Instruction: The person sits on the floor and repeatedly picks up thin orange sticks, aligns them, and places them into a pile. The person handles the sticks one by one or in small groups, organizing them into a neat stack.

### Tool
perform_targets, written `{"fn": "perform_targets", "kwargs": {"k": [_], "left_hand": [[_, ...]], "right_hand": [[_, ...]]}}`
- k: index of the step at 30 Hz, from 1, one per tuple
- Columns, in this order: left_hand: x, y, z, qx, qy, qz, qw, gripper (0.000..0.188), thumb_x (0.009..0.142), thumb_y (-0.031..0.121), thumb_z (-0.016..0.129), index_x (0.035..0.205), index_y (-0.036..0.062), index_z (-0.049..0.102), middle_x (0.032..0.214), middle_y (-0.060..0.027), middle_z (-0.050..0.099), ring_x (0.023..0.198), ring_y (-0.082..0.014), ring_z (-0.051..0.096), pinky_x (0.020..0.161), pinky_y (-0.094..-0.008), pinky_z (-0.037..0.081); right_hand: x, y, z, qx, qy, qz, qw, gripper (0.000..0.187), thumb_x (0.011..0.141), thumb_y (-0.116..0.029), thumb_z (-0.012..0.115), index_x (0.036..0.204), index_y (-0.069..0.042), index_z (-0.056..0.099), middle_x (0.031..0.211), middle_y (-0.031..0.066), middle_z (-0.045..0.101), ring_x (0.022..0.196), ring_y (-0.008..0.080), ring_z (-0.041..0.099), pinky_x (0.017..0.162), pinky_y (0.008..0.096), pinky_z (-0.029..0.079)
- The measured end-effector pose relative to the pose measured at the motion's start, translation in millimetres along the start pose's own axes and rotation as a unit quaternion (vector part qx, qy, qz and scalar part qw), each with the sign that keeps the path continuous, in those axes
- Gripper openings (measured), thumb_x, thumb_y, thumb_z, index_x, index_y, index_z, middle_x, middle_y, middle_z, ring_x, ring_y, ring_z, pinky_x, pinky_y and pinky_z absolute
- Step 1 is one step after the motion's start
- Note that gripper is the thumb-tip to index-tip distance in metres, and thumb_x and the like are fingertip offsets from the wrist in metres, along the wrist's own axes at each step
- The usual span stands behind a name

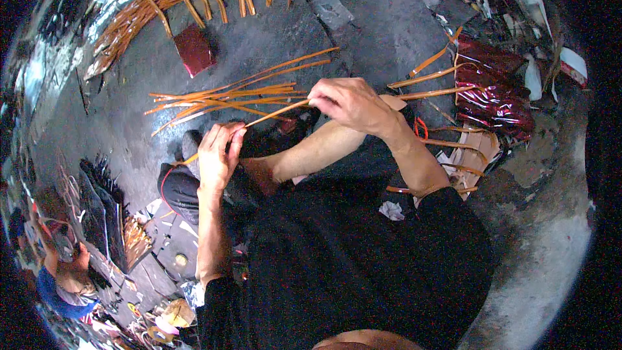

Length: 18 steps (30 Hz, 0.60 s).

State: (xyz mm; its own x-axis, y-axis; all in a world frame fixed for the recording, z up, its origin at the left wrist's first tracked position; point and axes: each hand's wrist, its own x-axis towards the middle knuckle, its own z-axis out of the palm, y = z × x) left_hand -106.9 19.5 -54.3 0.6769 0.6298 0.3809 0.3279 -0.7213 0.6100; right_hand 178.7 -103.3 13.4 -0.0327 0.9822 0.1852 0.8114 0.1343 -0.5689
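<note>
One brown strip (275,115) is pinched in the left fingers (234,140) and, apparently, the right fingers (323,94), near loose strips (214,98).

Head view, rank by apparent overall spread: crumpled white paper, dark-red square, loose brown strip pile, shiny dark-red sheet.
1. loose brown strip pile
2. shiny dark-red sheet
3. dark-red square
4. crumpled white paper

The only view comes from a fisheye camera on the person's head, facing steeply down over the black cloth shirt (363,259) at lower centre to the flat dark-grey floor (278,35) above. The bare left hand (218,153) and bare right hand (350,104) appear near, mid-frame; the picture's corners go dark.
</note>
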Motion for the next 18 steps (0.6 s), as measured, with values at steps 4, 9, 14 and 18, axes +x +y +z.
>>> {"fn": "perform_targets", "kwargs": {"k": [4,9,14,18], "left_hand": [[9.5,-10.2,-28.4,0.0,0.034,-0.077,0.996,0.01,0.088,0.01,0.066,0.096,0.0044,0.068,0.088,-0.0116,0.067,0.08,-0.0283,0.065,0.073,-0.0369,0.05],[36.5,-21.8,-65.1,0.041,0.045,-0.11,0.992,0.012,0.089,0.011,0.065,0.097,0.0037,0.069,0.092,-0.0113,0.069,0.086,-0.0287,0.067,0.078,-0.0356,0.05],[26.8,-72.2,-54.0,0.097,-0.098,-0.14,0.98,0.038,0.089,0.026,0.065,0.121,0.0062,0.061,0.113,-0.0206,0.063,0.106,-0.0382,0.06,0.089,-0.0419,0.048],[29.4,-71.8,-45.8,0.015,-0.064,-0.217,0.974,0.032,0.091,0.021,0.062,0.117,0.0023,0.063,0.11,-0.0176,0.065,0.106,-0.0321,0.062,0.092,-0.0386,0.045]], "right_hand": [[5.7,10.6,-54.1,-0.03,0.064,0.072,0.995,0.014,0.09,-0.017,0.063,0.091,-0.003,0.063,0.083,0.0119,0.066,0.079,0.0275,0.066,0.07,0.0359,0.051],[7.5,59.2,-83.9,-0.024,0.116,0.123,0.985,0.019,0.089,-0.018,0.064,0.102,-0.004,0.066,0.092,0.0102,0.067,0.085,0.0242,0.066,0.077,0.0344,0.05],[23.3,165.2,-55.0,-0.085,0.075,0.164,0.98,0.03,0.088,-0.025,0.064,0.111,-0.006,0.064,0.103,0.0154,0.067,0.095,0.0309,0.065,0.085,0.0406,0.05],[90.3,240.5,-27.9,-0.074,0.067,0.157,0.983,0.031,0.089,-0.027,0.065,0.11,-0.004,0.063,0.103,0.0162,0.067,0.096,0.0315,0.065,0.086,0.0411,0.05]]}}
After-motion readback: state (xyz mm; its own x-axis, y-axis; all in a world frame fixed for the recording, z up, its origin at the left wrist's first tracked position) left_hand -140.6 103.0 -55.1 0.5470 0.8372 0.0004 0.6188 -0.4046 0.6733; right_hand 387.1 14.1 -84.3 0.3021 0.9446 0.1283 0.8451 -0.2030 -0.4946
